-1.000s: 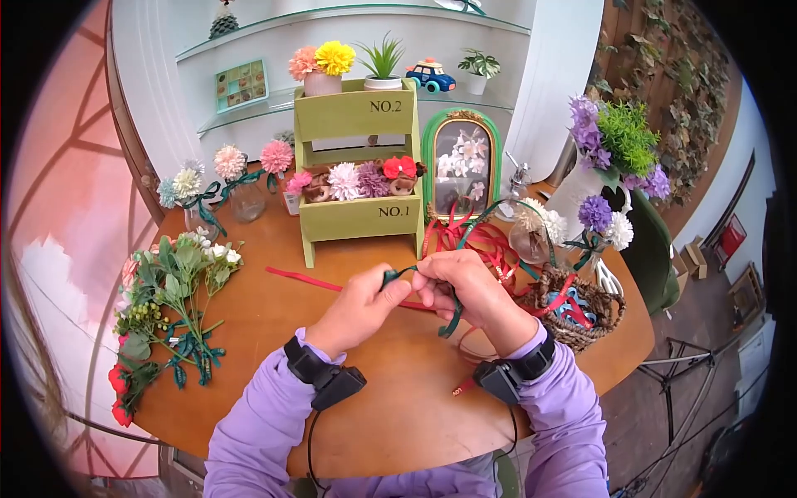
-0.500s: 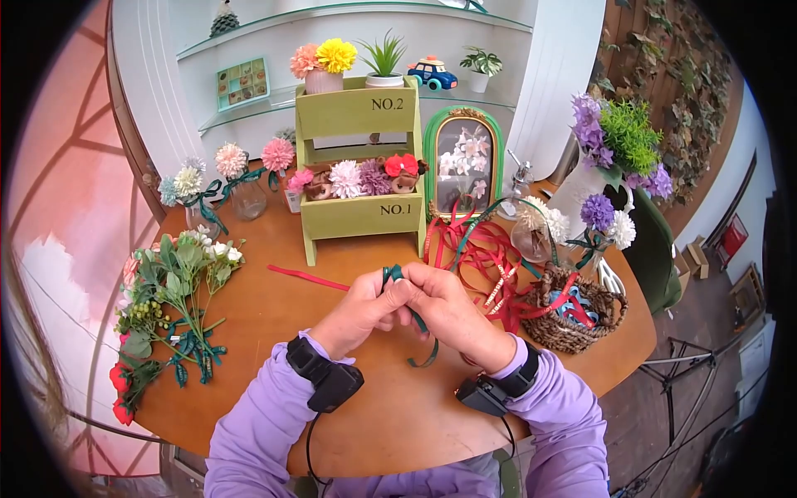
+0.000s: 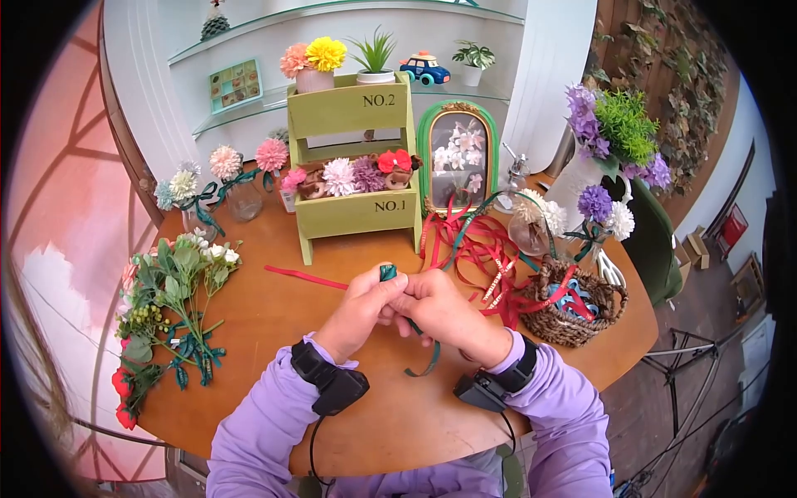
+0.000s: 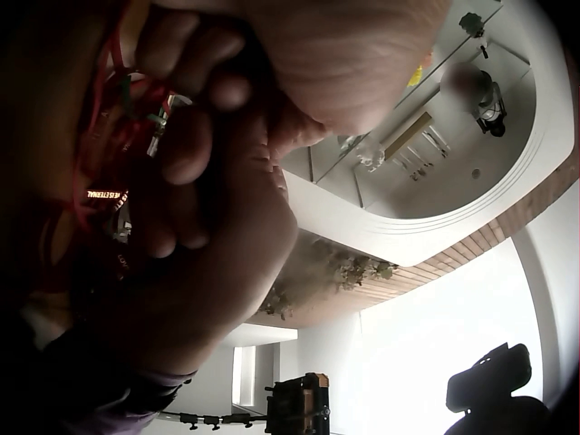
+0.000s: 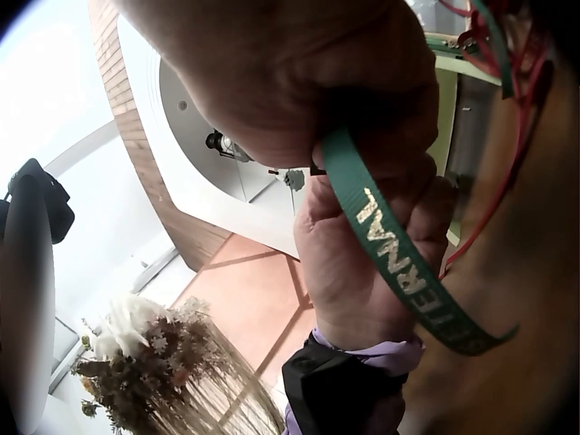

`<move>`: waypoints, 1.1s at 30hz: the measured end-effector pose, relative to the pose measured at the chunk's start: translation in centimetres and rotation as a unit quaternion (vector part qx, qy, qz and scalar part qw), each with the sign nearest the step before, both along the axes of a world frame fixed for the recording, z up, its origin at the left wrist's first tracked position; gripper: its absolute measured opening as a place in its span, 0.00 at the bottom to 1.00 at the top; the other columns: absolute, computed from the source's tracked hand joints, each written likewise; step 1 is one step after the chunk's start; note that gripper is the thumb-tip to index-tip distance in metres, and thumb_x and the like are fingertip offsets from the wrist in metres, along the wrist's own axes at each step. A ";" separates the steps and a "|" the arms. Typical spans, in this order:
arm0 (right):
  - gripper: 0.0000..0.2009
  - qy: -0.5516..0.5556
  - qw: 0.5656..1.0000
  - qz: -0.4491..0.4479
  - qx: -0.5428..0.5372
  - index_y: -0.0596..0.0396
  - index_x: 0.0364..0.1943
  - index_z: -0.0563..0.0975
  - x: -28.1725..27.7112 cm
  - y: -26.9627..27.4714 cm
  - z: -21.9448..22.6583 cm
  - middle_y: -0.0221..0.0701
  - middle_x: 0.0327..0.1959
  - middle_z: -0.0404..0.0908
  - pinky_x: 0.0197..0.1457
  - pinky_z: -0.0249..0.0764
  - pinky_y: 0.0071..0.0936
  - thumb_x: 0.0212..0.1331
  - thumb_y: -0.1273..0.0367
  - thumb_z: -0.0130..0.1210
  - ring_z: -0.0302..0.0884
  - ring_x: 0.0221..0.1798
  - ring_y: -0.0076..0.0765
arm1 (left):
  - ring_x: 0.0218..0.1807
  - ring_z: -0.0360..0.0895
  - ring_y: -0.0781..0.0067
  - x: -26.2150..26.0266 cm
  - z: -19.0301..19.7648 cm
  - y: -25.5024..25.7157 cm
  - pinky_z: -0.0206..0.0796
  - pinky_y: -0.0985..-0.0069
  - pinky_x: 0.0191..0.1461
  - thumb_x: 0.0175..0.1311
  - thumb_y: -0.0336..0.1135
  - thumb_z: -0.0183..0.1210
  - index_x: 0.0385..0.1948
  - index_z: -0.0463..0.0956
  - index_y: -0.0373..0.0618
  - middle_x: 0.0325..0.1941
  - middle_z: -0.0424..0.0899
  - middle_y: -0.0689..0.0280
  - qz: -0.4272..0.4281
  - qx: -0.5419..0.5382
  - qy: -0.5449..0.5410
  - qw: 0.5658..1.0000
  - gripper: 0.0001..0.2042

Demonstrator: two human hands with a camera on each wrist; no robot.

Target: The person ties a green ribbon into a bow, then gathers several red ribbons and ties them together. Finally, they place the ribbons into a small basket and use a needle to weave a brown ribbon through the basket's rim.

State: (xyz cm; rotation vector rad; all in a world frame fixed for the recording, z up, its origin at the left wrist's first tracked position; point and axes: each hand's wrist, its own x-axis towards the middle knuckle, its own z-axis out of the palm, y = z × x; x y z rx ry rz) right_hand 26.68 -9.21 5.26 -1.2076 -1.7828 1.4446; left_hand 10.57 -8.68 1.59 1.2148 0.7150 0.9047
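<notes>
Both hands meet above the middle of the table. A dark green ribbon (image 3: 388, 272) is looped at the left hand's (image 3: 352, 310) fingertips, and that hand pinches it with thumb and finger. My right hand (image 3: 452, 314) is up against the left, its fingers curled on the same ribbon. From under the right hand (image 5: 299, 82) hangs the ribbon's loose tail (image 5: 390, 249), printed with gold letters, curling at its end in the right wrist view. The left wrist view shows the fingers of both hands bunched together; the ribbon's loop is hidden there.
Tangled red ribbon (image 3: 469, 249) lies behind the hands, beside a wicker basket (image 3: 564, 325). Artificial flower stems (image 3: 178, 290) tied with green ribbon lie at the left. A green two-tier stand (image 3: 353, 217), an arched frame (image 3: 457, 158) and vases with flowers line the back.
The hands, a little apart a second ago with ribbon stretched between them, have come together. The ribbon is now looped at the left fingertips, its tail hanging below the right hand.
</notes>
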 end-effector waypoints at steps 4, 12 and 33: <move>0.15 -0.011 1.000 0.002 -0.012 0.60 0.32 0.80 0.0 -0.1 0.0 0.26 0.17 0.77 0.15 0.65 0.18 0.71 0.63 0.49 0.69 0.14 0.18 | 0.26 0.77 0.75 0.4 0.3 -0.2 0.70 0.80 0.30 0.74 0.44 0.46 0.35 0.70 0.43 0.31 0.78 0.64 0.044 0.012 -0.030 0.999 0.13; 0.15 0.001 1.000 0.015 -0.006 0.58 0.30 0.78 0.0 0.3 -1.1 0.26 0.17 0.76 0.18 0.64 0.19 0.71 0.63 0.47 0.67 0.14 0.19 | 0.30 0.65 0.82 -0.6 -0.8 1.3 0.64 0.81 0.36 0.75 0.44 0.47 0.33 0.68 0.45 0.34 0.71 0.69 0.129 0.077 -0.096 0.984 0.13; 0.14 0.108 0.990 0.000 -0.091 0.58 0.25 0.79 1.3 2.4 -2.4 0.31 0.15 0.78 0.13 0.63 0.22 0.62 0.63 0.50 0.71 0.13 0.22 | 0.36 0.70 0.79 0.4 -0.6 0.6 0.66 0.76 0.42 0.75 0.34 0.46 0.34 0.71 0.38 0.31 0.75 0.67 0.124 0.234 0.126 0.956 0.10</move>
